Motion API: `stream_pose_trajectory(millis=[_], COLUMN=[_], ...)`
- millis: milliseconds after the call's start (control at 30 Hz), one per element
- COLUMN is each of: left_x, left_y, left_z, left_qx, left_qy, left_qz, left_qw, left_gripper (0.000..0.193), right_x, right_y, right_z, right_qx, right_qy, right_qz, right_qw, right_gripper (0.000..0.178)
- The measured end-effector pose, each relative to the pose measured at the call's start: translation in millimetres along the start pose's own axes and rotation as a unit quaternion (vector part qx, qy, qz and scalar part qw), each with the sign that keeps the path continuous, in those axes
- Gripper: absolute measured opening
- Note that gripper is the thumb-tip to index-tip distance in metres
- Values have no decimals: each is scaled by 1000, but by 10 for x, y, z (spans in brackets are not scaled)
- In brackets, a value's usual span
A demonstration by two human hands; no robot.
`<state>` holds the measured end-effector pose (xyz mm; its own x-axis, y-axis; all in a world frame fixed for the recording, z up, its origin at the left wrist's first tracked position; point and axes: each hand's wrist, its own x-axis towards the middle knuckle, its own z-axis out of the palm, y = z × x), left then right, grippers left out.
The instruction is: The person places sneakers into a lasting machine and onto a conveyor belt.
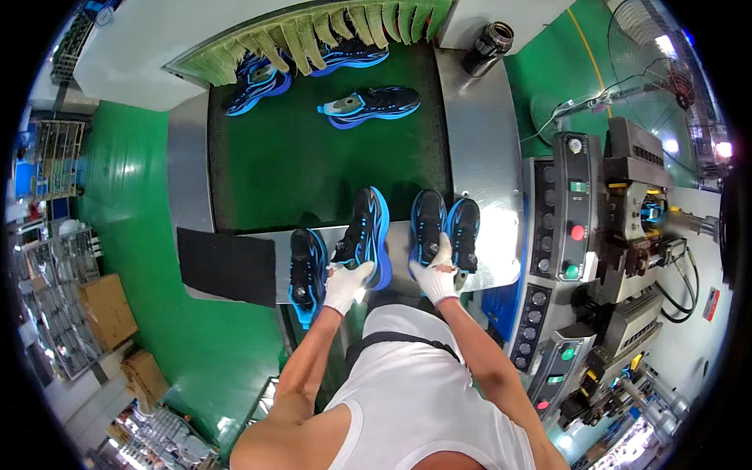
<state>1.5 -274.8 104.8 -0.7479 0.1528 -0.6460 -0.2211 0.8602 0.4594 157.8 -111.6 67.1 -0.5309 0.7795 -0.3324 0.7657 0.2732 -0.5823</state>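
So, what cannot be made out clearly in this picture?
All in the head view:
Black-and-blue far middle shoe: partly hidden by green fabric strips.
White-gloved left hand and right hand: some fingertips hidden by black-and-blue near shoes.
Small round gauges at right: readings too small.

Around us spreads a glossy green floor (141, 219), streaked with pale reflections. A yellow line (590, 51) runs across it at the upper right, near a fan (680, 95) in a round wire cage. On our left we see metal racks (59, 160) and, farther down, brown cardboard boxes (108, 312). Grey machines (642, 147) with red and green buttons (577, 233) line our right, and a bright light (723, 149) glows near the rim.
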Motion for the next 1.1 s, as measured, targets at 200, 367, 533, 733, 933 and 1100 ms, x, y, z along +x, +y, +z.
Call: stream_pose_trajectory(millis=[200,367,533,733,933,1100], left_x=[356,304,-379,-1901,-3344,-5135], left_y=[182,849,1305,1194,382,-646], left_z=[-485,-693,-10,775,1606,1785], left_qx=[46,159,313,364,474,474], left_qy=[-62,-158,-173,-387,-439,-486], left_qz=[23,79,277,391,691,701], left_qw=[997,971,892,751,324,219], left_gripper=[66,106,95,40,48,72], right_x=[341,-73,-1249,-3087,-4957,-6316], right_y=[-127,-457,-244,60,-33,-235], right_z=[94,-558,-1092,-1263,-946,-462], right_qx=[156,647,662,596,599,405], right_qy=[23,77,201,430,666,854], right_qz=[206,245,245,358,395,322], right_qw=[966,718,679,576,207,50], right_gripper=[93,50,44,81,103,72])
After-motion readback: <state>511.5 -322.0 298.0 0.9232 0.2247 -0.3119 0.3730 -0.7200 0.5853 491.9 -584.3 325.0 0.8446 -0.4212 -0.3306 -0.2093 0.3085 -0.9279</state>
